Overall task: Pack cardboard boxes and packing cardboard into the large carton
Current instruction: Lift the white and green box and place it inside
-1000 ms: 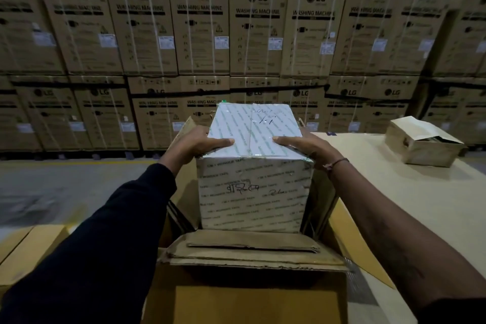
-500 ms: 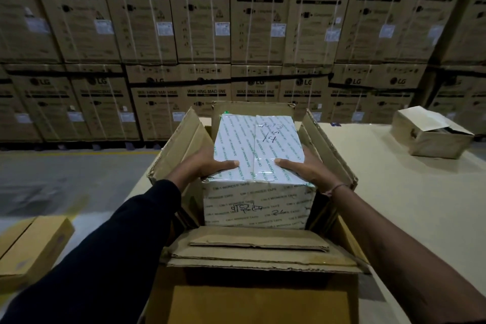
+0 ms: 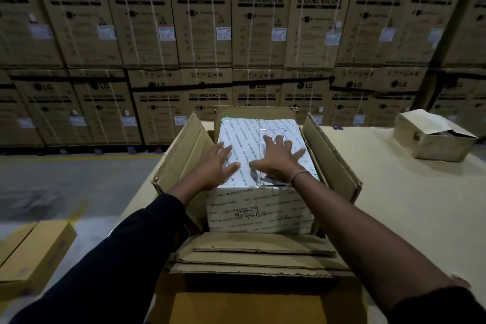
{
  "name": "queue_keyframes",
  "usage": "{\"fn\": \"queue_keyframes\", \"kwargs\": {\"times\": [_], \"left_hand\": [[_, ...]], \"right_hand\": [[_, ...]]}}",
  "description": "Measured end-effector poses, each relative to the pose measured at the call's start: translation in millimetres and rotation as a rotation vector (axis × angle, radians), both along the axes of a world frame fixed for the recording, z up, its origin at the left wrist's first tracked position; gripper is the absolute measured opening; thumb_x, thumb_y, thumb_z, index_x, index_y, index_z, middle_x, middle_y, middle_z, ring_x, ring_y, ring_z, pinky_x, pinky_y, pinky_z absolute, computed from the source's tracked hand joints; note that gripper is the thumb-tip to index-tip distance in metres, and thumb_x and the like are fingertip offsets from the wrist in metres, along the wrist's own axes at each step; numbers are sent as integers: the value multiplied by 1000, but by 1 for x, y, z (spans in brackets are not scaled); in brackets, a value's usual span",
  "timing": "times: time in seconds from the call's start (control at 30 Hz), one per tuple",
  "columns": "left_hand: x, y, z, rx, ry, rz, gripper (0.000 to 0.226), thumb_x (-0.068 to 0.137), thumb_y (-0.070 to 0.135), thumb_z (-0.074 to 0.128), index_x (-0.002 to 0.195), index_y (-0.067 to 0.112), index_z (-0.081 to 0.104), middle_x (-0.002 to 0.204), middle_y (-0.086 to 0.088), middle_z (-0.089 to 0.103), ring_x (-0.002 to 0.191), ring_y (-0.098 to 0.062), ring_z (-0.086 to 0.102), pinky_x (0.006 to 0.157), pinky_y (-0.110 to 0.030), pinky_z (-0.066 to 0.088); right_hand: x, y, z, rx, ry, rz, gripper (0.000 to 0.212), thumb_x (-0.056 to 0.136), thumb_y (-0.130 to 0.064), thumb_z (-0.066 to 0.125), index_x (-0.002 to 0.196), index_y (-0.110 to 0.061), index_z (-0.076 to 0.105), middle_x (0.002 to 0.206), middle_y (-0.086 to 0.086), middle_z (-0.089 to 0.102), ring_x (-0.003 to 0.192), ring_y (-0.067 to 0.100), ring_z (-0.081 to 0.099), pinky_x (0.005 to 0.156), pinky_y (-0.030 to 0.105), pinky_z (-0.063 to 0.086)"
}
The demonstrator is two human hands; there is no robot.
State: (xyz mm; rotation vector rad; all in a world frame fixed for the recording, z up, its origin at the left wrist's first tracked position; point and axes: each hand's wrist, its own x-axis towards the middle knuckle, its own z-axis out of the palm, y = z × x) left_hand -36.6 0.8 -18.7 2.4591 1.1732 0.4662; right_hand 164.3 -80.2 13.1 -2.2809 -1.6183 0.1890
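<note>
Left hand & right hand, fingers spread flat, pressing taped box into large carton at table's front edge; box sitting proud, flaps open, packing cardboard waiting.

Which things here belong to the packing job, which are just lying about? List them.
Job: white taped box, large carton, cardboard pieces, left hand, right hand.
Lying about: small open box, flat box, stacked washing-machine cartons.

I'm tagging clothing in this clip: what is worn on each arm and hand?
The left hand is bare; its arm wears a dark long sleeve reaching almost to the wrist. The right hand is bare too, with a thin band round the wrist and a bare forearm.
</note>
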Motion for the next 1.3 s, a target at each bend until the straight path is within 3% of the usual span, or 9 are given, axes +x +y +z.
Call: {"fn": "queue_keyframes", "kwargs": {"times": [0.17, 0.27, 0.37, 0.5, 0.67, 0.8, 1.0, 1.2, 1.3], "left_hand": [[-2, 4, 2, 105, 119, -49, 75, 104, 61, 41, 164, 20, 24, 172, -3, 14, 158, -26, 10, 126, -48, 18], [9, 6, 12, 246, 240, -146, 65, 107, 55, 37, 161, 19, 33, 169, -4, 26, 159, -28, 8, 128, -46, 14], [27, -1, 21, 304, 222, -296, 59, 108, 50, 38, 158, 19, 40, 165, -1, 37, 158, -26, 16, 127, -42, 16], [61, -19, 25, 182, 154, -498, 54, 107, 50, 44, 154, 23, 49, 160, 5, 46, 158, -19, 18, 126, -42, 22], [97, -26, 34, 323, 311, -607, 56, 107, 58, 36, 105, 16, 73, 107, -3, 73, 111, -23, 65, 121, -47, 26], [106, -17, 54, 388, 360, -569, 56, 106, 58, 39, 77, 14, 58, 66, -1, 60, 59, -18, 56, 125, -47, 20], [89, -4, 100, 447, 279, -425, 50, 102, 61, 46, 89, 18, 66, 74, 6, 59, 77, -21, 62, 62, -32, 44], [45, 1, 162, 467, 495, -185, 46, 100, 56, 57, 110, 13, 71, 104, -4, 71, 92, -22, 67, 68, -32, 50], [15, 7, 180, 337, 665, -20, 61, 88, 40, 78, 141, 18, 56, 140, -2, 59, 126, -26, 57, 96, -39, 50]], "right_hand": [[-12, 10, 9, -23, -58, -23, 97, 74, -28, 72, 158, -24, 24, 164, 13, 16, 152, 42, 12, 114, 80, 4], [-7, 9, 28, 4, -100, 35, 80, 78, -26, 75, 151, -22, 41, 156, 13, 31, 140, 40, 36, 108, 59, 41], [8, 3, 64, 102, -141, 82, 59, 82, -21, 72, 140, -18, 62, 138, 13, 56, 117, 33, 61, 88, 37, 53], [43, -17, 111, 151, -182, -15, 23, 88, -5, 64, 106, -13, 76, 103, 10, 71, 87, 25, 69, 79, 40, 63], [109, -61, 118, 17, -387, -186, 7, 92, -7, 61, 95, -8, 68, 105, 14, 68, 96, 30, 67, 86, 42, 60], [129, -76, 84, -249, -407, -302, 31, 93, -10, 60, 123, -8, 64, 145, 20, 47, 136, 43, 40, 107, 54, 43], [105, -51, 47, -202, -420, -182, 31, 96, -19, 53, 124, -17, 67, 139, 12, 49, 128, 36, 45, 116, 55, 29], [90, -21, 3, -273, -364, -111, 66, 96, -60, 54, 153, -29, 45, 169, 9, 21, 157, 40, 8, 120, 70, -1], [93, -13, -18, -263, -482, -136, 81, 90, -69, 52, 157, -26, 41, 173, 11, 9, 158, 43, -2, 118, 74, -5]]}}
